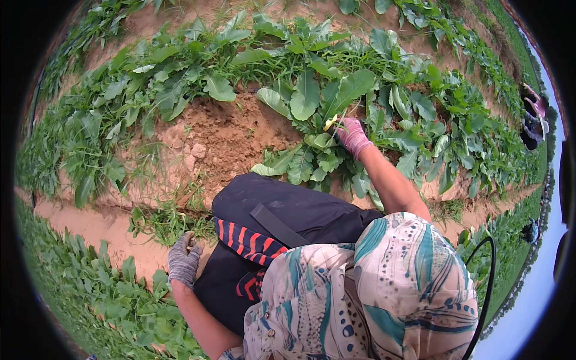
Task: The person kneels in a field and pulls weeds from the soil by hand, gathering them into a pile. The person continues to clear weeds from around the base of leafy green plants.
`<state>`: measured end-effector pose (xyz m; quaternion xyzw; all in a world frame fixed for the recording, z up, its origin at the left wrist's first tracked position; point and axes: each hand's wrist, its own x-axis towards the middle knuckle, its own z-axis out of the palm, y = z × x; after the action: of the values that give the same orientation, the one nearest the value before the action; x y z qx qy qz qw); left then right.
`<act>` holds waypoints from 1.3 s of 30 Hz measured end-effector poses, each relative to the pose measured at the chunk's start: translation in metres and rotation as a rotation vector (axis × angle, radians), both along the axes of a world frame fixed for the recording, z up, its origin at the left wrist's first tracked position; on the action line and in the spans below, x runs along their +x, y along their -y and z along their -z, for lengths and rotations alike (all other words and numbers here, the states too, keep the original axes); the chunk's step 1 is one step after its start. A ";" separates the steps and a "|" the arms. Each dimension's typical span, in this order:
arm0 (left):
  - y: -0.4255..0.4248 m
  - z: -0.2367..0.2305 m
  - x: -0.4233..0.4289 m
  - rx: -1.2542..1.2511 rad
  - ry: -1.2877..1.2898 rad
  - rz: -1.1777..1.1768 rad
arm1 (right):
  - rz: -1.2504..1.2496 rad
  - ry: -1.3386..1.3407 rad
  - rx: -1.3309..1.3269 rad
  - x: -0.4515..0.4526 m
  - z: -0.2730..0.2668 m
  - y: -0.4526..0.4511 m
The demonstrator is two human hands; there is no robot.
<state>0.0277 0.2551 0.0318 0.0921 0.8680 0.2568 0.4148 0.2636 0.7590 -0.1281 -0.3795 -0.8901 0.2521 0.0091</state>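
Note:
My right hand (351, 135), in a pinkish-red glove with dark fingertips, reaches in among the broad leaves of a green leafy crop plant (315, 101). Its fingers are curled beside a small yellow leaf or flower (330, 123); foliage partly hides them, so I cannot tell whether they grip it. Low on the left, my left hand (185, 258) wears a grey knit glove and holds nothing, its fingers loosely bent and apart. Just above it lies a heap of grassy weeds (173, 222) on the sandy furrow.
Bare loosened soil (225, 130) with clods lies left of the plant. My dark-trousered leg (288, 211) rests against the planted ridge. More crop rows (112, 299) run along both sides. Another person (534, 118) in a light hat is at the far right.

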 end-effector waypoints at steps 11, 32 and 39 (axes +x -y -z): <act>0.002 0.003 0.000 -0.060 -0.071 0.078 | 0.538 0.183 -0.015 -0.029 0.005 -0.051; -0.003 -0.003 0.001 -0.077 -0.505 0.191 | 0.473 -0.524 -0.398 -0.029 0.004 -0.031; 0.097 0.015 -0.069 -0.145 -0.257 -0.269 | -0.130 -0.263 -0.773 -0.179 -0.097 0.102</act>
<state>-0.0414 0.1586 0.0164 -0.0230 0.9345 0.2328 0.2683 0.0845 0.6575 -0.0314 -0.2623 -0.7434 0.6142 -0.0365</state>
